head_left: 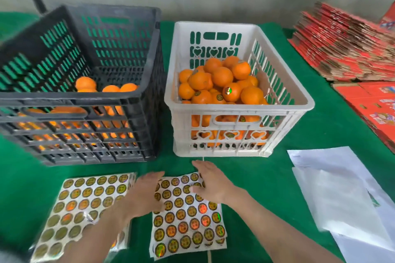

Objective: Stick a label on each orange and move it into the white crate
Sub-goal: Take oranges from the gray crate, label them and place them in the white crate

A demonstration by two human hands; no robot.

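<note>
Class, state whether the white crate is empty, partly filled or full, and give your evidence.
Largely full: oranges heap inside the white crate, almost to its rim.

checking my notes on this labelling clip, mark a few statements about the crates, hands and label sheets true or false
1. The white crate holds oranges, some already labelled. True.
2. The black crate is empty. False: oranges lie in it too.
3. The right hand lies flat on a label sheet. True.
4. The left hand holds an orange. False: it holds none and rests at that sheet's left edge.
5. The red cartons are stacked left of the black crate. False: they lie right of the white crate.
</note>
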